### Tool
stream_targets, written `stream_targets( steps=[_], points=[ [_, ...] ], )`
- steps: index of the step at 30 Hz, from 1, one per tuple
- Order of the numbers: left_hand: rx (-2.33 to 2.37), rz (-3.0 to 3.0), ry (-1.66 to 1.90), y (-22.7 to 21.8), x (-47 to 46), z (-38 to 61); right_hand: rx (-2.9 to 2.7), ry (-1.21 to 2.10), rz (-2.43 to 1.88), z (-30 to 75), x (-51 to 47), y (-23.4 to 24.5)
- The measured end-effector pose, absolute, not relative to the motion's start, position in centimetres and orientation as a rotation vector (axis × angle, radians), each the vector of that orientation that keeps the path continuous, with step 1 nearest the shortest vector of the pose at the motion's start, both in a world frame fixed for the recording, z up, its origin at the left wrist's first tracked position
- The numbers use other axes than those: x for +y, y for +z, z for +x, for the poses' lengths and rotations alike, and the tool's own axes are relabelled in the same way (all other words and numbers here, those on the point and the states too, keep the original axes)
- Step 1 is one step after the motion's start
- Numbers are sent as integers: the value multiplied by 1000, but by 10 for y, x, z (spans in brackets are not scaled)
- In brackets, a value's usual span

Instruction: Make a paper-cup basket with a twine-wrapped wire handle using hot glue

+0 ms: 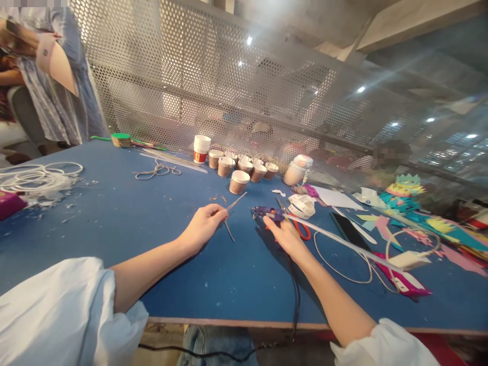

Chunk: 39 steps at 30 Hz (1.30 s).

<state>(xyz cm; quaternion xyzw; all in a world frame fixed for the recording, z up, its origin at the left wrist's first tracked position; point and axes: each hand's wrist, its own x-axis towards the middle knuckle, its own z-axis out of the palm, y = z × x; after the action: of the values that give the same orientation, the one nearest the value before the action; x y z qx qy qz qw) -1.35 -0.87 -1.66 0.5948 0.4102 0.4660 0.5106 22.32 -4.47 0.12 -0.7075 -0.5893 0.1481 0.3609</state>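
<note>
My left hand (208, 223) pinches some thin grey-brown twigs or cords (237, 200) just above the blue table; one end points up and right, another hangs down. My right hand (284, 234) is wrapped round a dark blue glue gun (269, 211), its nozzle facing left toward the twigs. A long clear glue stick (335, 236) runs out of its back to the right. Beyond my hands stands a brown-wrapped paper cup (239, 183), in front of several similar ones. Red-handled scissors (303, 229) lie partly hidden behind my right hand.
A black power cord (295, 295) drops over the table's front edge. A phone (353, 231), a pink packet (406, 277) and paper scraps lie at right. Stacked white cups (202, 147) stand at the back; coiled cord (34, 175) lies at left. A person (61, 66) stands far left.
</note>
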Motion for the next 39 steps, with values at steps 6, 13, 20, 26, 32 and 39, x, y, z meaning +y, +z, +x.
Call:
stream_targets(
  steps=[6, 13, 20, 26, 32, 39],
  points=[
    [999, 1410, 1143, -14, -9, -13, -1552, 429, -1845, 231, -67, 13],
    [960, 1418, 1135, -15, -11, -12, -1575, 258, -1768, 209, -124, 23],
    [916, 1459, 1160, -14, -12, -13, -1505, 869, -1444, 157, -78, 30],
    [895, 1449, 1147, -14, -14, -11, -1149, 1114, -1283, 139, -35, 6],
    [862, 1451, 1098, -15, -19, -8, -971, 1228, -1143, 133, -39, -2],
    [764, 1234, 1069, -9, -26, -3, -892, 1252, -1137, 133, -41, -6]
  ],
)
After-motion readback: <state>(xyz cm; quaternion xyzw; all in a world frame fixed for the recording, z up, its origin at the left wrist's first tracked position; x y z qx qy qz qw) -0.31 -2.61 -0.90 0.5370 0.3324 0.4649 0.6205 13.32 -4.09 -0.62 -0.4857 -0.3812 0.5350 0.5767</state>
